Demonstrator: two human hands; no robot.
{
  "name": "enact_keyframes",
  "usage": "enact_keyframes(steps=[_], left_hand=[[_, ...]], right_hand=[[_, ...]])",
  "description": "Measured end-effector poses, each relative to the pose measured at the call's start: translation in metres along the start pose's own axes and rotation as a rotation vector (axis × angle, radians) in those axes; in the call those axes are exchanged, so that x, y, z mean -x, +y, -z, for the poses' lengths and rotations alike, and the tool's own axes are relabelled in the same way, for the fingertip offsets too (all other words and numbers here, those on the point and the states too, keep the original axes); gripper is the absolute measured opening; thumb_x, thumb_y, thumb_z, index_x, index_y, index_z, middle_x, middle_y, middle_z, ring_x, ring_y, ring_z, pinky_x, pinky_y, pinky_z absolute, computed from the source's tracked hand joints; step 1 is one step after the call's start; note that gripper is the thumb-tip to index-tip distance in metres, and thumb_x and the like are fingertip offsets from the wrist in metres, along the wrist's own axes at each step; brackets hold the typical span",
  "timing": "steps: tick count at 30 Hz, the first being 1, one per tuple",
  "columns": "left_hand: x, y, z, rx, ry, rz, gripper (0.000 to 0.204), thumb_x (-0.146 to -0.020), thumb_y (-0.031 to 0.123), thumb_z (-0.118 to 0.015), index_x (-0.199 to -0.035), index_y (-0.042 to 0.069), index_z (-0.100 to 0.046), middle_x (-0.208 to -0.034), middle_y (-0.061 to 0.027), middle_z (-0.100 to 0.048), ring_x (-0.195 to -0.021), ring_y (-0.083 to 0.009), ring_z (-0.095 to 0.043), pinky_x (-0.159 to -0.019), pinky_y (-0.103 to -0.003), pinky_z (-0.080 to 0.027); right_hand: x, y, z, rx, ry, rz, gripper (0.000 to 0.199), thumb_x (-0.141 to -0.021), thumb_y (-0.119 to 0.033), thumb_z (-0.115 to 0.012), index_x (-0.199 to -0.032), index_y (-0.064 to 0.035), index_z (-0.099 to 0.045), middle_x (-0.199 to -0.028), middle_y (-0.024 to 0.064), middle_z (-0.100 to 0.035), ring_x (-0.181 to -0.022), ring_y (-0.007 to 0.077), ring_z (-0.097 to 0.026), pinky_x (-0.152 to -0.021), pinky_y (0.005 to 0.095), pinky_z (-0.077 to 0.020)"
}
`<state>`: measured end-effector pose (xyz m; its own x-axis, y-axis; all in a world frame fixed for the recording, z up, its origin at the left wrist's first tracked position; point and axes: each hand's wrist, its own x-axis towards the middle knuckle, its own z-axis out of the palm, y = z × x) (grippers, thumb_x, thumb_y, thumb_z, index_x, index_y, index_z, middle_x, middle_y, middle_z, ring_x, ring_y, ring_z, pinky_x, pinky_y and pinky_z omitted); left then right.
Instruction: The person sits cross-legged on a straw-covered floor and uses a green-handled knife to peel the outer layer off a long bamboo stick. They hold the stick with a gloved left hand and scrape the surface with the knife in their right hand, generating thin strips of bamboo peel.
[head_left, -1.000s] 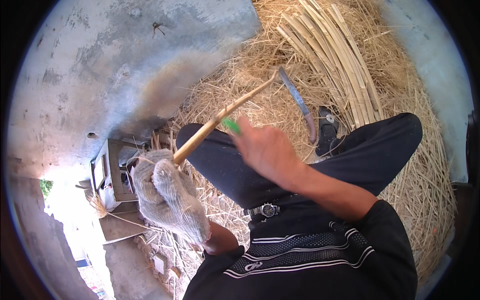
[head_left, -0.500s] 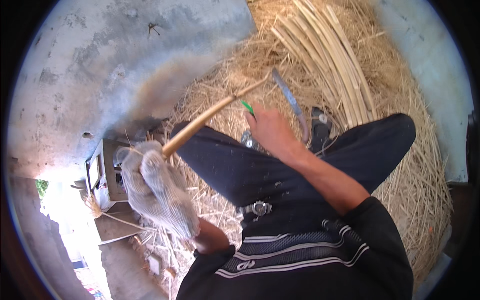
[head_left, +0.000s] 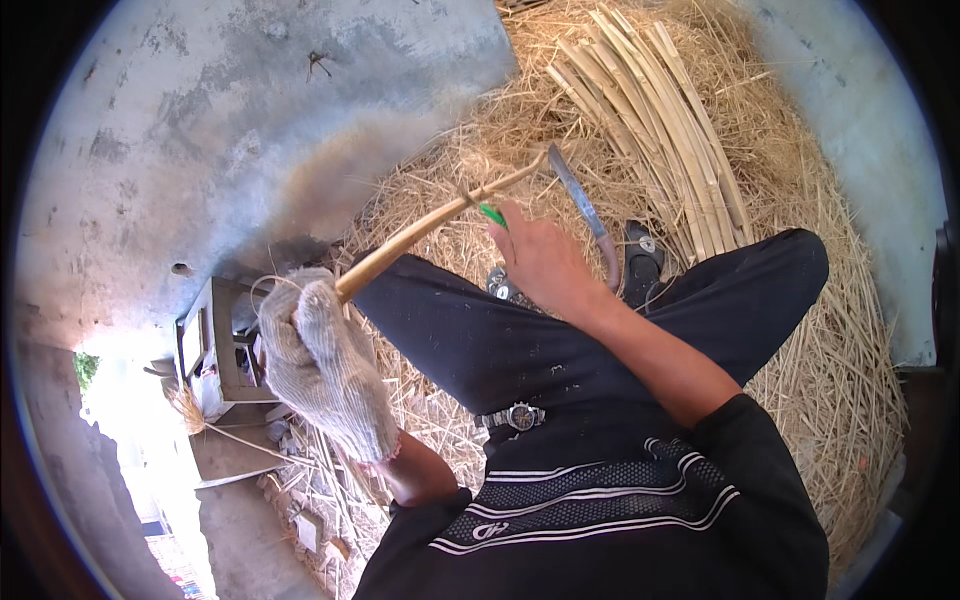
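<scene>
My left hand, in a grey knitted glove, is closed around the thick end of a pale bamboo strip. From the glove the strip slants up and away to the right, narrowing towards its far tip. My bare right hand grips a small green-handled knife. Its short dark blade meets the strip well beyond the glove. Most of the handle is hidden inside my fingers. Just past my right hand, a long curved knife with a wooden handle lies near my feet.
Several split bamboo strips lie together on the shavings at the far right. A wristwatch rests on my lap between my crossed legs. A grey wall rises at the left, above a small cabinet holding odds and ends.
My gloved left hand has shifted a little to the right with the bamboo strip and is less blurred. My right hand stays nearly in place, and the small blade now shows against the strip.
</scene>
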<state>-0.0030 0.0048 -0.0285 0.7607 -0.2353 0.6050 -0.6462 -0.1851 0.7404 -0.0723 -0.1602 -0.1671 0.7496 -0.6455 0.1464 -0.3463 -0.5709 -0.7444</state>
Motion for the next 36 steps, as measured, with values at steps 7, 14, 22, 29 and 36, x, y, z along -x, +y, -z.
enact_keyframes(steps=[7, 14, 22, 29, 36], left_hand=[[0.012, 0.016, -0.010, 0.065, -0.039, -0.020, 0.012, -0.097, 0.009, -0.060, -0.095, -0.003, -0.061, -0.092, -0.0102, -0.067, -0.079, -0.0141, -0.059, -0.073, -0.027, -0.050], [0.020, 0.007, -0.005, 0.055, 0.011, 0.043, 0.020, -0.093, 0.018, -0.067, -0.092, -0.002, -0.063, -0.091, -0.0125, -0.070, -0.072, -0.0143, -0.062, -0.060, -0.025, -0.050], [0.013, 0.004, -0.002, 0.020, 0.022, -0.029, 0.023, -0.093, 0.020, -0.067, -0.093, -0.003, -0.065, -0.092, -0.0120, -0.070, -0.075, -0.0152, -0.061, -0.065, -0.027, -0.051], [0.010, 0.007, 0.001, 0.018, -0.059, -0.020, 0.016, -0.094, 0.013, -0.064, -0.096, -0.003, -0.065, -0.093, -0.0110, -0.069, -0.077, -0.0131, -0.060, -0.069, -0.026, -0.050], [0.011, 0.007, 0.000, 0.139, -0.081, 0.022, 0.020, -0.093, 0.018, -0.067, -0.098, -0.002, -0.066, -0.093, -0.0099, -0.068, -0.066, -0.0074, -0.057, -0.055, -0.020, -0.046]], right_hand=[[-0.025, 0.108, -0.034, 0.493, 0.060, 0.000, 0.020, -0.097, -0.017, -0.053, -0.107, -0.0018, -0.060, -0.070, 0.0203, -0.066, -0.066, 0.0362, -0.069, -0.057, 0.0478, -0.0541], [0.009, 0.183, -0.018, 0.164, -0.083, -0.420, 0.041, -0.100, -0.031, -0.047, -0.123, 0.0000, -0.061, -0.085, 0.0257, -0.069, -0.086, 0.0434, -0.069, -0.080, 0.0525, -0.0531], [0.048, -0.053, 0.043, -0.319, 0.040, 0.334, 0.035, -0.101, -0.029, -0.054, -0.127, -0.0059, -0.053, -0.069, 0.0203, -0.063, -0.059, 0.0385, -0.063, -0.054, 0.0459, -0.0491], [0.040, -0.045, 0.045, -0.185, -0.007, 0.093, 0.031, -0.101, -0.024, -0.051, -0.124, -0.0042, -0.055, -0.067, 0.0230, -0.063, -0.060, 0.0415, -0.064, -0.055, 0.0484, -0.0512], [0.049, -0.030, 0.049, -0.286, -0.015, 0.174, 0.038, -0.100, -0.023, -0.052, -0.135, -0.0084, -0.054, -0.062, 0.0176, -0.061, -0.056, 0.0368, -0.062, -0.055, 0.0477, -0.0493]])
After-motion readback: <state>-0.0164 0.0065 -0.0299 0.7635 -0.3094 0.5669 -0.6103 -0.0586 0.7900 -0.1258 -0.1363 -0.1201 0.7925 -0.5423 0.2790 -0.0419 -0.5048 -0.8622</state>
